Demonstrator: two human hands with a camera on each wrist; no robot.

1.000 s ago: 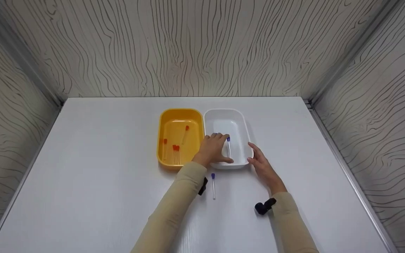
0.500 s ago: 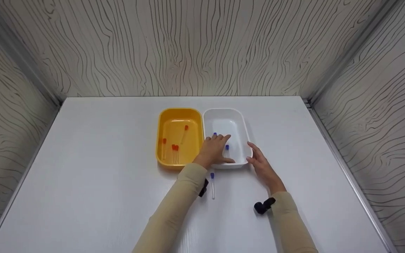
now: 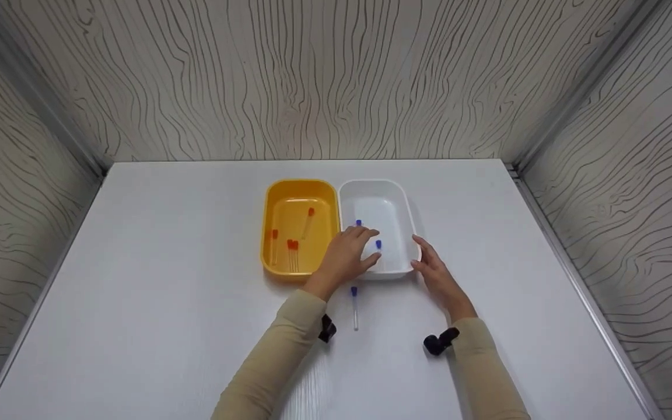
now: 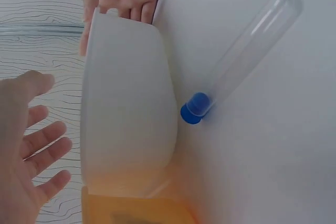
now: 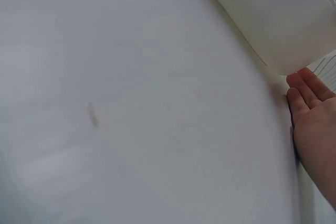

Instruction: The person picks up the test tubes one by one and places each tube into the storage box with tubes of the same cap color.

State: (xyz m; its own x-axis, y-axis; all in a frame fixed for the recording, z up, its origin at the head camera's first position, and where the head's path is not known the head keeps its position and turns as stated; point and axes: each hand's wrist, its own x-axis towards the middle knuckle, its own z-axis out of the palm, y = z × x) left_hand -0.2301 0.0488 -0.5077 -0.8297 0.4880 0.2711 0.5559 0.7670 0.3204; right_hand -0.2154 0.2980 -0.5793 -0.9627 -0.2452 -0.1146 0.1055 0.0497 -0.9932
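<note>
My left hand (image 3: 345, 256) hovers over the near left part of the white tray (image 3: 403, 201), fingers spread and nothing between them. Inside that tray lie two test tubes with blue caps, one blue cap (image 3: 378, 244) beside the left thumb and another blue cap (image 3: 359, 223) beyond the fingers; their glass is partly hidden. My right hand (image 3: 442, 289) holds the white tray at its near right corner, fingers along the outer wall (image 5: 283, 35). In front of the tray, a blue-capped test tube (image 4: 247, 51) lies on the table, cap toward the tray.
A yellow tray (image 3: 267, 204) stands against the white tray's left side. Several red-capped test tubes (image 3: 307, 224) lie in it. Patterned panels (image 3: 312, 81) rise behind the white table (image 3: 167, 262) and at both sides.
A blue-capped tube by my left thumb has dropped lower in the white tray, out of the hand. The left hand then draws back slightly toward me. My right hand stays at the tray corner.
</note>
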